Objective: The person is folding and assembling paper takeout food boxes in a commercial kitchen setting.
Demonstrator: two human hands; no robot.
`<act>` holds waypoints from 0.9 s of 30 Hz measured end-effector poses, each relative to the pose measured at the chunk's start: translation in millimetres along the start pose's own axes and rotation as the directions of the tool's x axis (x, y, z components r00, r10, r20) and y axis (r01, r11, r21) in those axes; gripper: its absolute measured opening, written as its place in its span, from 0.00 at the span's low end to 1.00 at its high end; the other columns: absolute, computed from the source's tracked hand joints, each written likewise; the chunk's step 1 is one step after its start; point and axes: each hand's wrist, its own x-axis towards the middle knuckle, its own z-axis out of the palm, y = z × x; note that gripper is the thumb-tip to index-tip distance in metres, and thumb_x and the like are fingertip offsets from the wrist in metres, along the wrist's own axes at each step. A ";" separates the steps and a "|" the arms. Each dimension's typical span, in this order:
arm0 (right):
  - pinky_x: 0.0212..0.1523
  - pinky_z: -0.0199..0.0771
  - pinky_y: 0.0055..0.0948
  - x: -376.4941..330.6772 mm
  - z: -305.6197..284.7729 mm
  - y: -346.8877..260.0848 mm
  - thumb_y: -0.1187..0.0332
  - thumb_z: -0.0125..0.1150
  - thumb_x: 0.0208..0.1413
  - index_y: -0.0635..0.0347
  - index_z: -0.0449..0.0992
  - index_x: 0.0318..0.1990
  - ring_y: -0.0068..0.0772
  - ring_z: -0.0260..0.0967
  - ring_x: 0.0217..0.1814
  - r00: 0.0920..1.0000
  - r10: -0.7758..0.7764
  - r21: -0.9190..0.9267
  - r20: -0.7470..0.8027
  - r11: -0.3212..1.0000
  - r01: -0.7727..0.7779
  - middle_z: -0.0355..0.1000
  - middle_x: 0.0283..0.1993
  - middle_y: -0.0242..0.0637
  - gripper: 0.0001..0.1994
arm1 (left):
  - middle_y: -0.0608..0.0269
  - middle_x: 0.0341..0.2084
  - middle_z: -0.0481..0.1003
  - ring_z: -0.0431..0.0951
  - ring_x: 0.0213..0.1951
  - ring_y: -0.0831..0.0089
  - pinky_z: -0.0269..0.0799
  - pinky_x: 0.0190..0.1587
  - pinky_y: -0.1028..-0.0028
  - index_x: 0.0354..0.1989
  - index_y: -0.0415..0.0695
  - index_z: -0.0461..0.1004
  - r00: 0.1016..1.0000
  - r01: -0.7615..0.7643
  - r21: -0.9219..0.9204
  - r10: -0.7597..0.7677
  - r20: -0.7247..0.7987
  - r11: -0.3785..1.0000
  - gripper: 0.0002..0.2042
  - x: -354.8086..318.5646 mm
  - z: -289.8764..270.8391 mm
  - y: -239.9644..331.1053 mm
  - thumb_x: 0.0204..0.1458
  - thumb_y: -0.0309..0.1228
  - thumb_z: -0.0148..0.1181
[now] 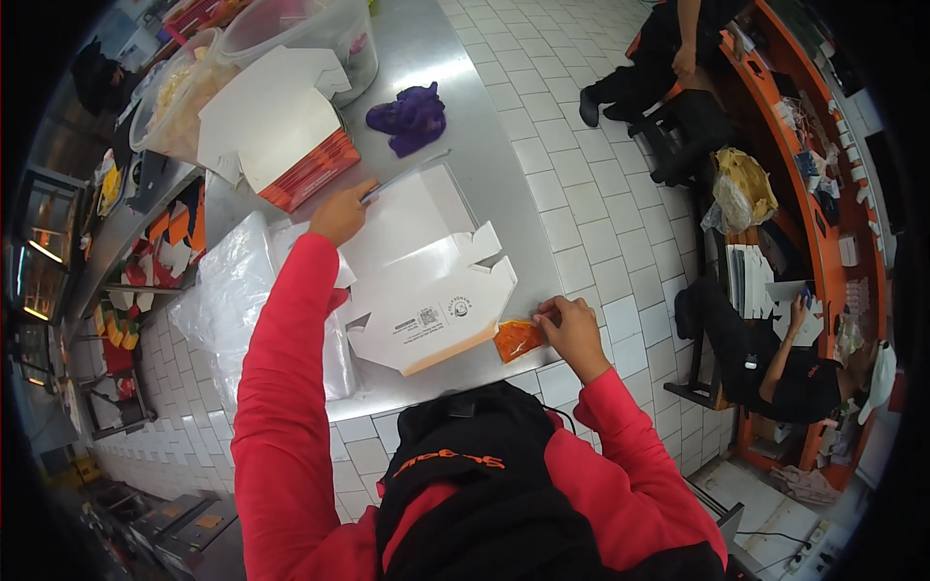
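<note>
Right hand (573, 334) pinches carton's (426, 281) orange flap (518, 339); left hand (339, 213) opposite.

Flat white cardboard box blank (426, 281) on steel counter (484, 145); stacked blanks (281, 136) behind-left, purple cloth (412, 118) behind, clear plastic bag (228, 290) left.

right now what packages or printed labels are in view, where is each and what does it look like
Flat carton blank: on the steel counter between left hand and right hand; white, small dark printed marks.
Stack of blanks: further up the counter; white tops, orange-red edges.
Orange flap: at the right fingertips.
Clear tubs: counter's far end.
</note>
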 end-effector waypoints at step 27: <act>0.42 0.73 0.33 193.7 -48.6 -51.4 0.62 0.52 0.66 0.64 0.64 0.50 0.36 0.76 0.43 0.914 -0.077 0.464 -0.398 0.843 0.273 0.76 0.46 0.44 0.15 | 0.55 0.39 0.79 0.78 0.41 0.55 0.68 0.50 0.61 0.49 0.53 0.74 0.972 -0.131 0.100 0.108 0.210 0.986 0.19 -10.9 45.8 81.0 0.50 0.21 0.46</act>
